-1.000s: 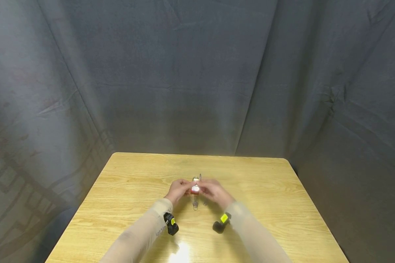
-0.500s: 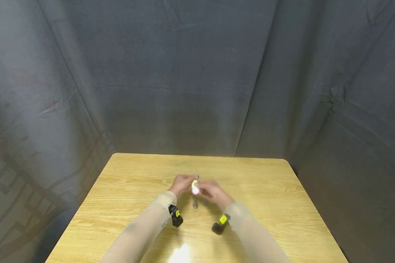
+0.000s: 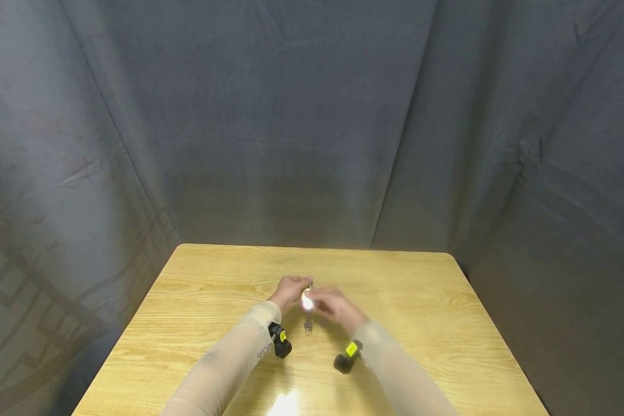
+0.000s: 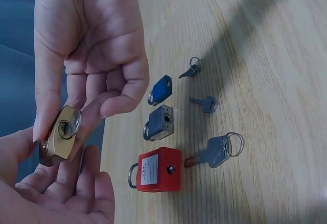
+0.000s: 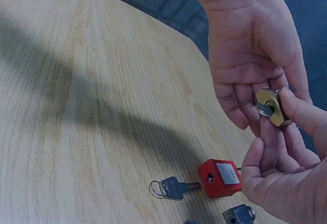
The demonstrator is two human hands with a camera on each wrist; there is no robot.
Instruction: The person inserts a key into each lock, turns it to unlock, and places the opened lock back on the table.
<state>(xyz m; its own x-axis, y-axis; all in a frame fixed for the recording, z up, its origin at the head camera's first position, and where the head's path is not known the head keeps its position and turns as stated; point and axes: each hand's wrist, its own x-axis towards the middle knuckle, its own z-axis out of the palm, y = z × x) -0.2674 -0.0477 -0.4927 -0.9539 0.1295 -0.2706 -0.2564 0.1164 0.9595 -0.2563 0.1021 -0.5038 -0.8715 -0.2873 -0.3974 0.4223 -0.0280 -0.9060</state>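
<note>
A brass padlock (image 4: 60, 134) is held above the wooden table (image 3: 213, 300), keyhole end towards the wrist cameras. My left hand (image 4: 76, 119) pinches it between thumb and fingers. My right hand (image 5: 280, 129) meets it from the other side, with the thumb on its edge and fingers beneath. In the head view the brass padlock (image 3: 307, 300) is only a bright glint between my left hand (image 3: 290, 289) and right hand (image 3: 333, 306). No key is in its keyhole.
On the table under the hands lie a red padlock (image 4: 158, 169), a silver padlock (image 4: 161, 122), a blue padlock (image 4: 161, 89), a ringed key (image 4: 217, 151) and two smaller keys (image 4: 205, 103). Dark curtains hang behind and beside the table.
My hands have drawn closer together around the brass padlock. In the head view it now covers the red padlock that showed between them a second ago.
</note>
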